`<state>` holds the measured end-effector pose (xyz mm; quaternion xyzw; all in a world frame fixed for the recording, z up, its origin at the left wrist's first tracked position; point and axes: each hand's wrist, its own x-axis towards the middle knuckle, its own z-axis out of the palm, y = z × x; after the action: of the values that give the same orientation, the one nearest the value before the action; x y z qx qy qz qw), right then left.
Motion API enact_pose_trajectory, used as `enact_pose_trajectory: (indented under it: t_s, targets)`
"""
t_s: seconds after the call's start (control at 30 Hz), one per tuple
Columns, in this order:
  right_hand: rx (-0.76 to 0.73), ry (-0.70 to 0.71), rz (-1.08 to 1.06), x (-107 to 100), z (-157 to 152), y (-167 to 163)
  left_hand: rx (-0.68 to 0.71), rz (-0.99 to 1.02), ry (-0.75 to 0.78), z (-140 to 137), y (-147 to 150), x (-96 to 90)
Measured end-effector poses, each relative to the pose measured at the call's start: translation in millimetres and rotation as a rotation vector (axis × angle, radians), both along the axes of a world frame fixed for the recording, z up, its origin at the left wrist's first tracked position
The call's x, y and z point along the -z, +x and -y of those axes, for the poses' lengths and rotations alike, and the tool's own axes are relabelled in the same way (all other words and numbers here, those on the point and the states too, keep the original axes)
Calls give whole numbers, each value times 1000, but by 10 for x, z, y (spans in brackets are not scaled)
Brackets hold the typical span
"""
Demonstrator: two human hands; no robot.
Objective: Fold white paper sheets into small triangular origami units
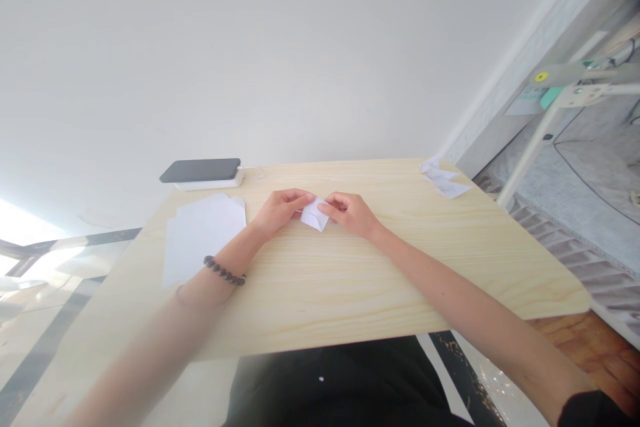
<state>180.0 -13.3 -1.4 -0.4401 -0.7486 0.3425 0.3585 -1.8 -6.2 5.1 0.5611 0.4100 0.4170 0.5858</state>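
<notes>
A small folded piece of white paper (314, 216) is held between both hands over the middle of the table. My left hand (281, 211) pinches its upper left edge between thumb and fingers. From the other side, my right hand (351, 212) grips the upper right part, thumb lying on top of the paper. Crease lines show on the paper's face. Beside my left forearm, a stack of white paper sheets (205, 230) lies flat on the table, partly covered by the arm.
The light wooden table (400, 280) stands against a white wall (300, 47). A dark phone (203, 170) rests on a white box at the back left, with a white cable. Several folded white papers (444, 180) lie at the back right. A white metal frame (530, 147) stands beyond the right edge.
</notes>
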Motion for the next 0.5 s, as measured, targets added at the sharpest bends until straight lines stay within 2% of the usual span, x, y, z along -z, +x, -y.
enact_pose_trajectory:
  t_s: [0.5]
  targets:
    - [-74, -162, -111, -4, -22, 41, -38, -24, 2, 17, 17, -26]
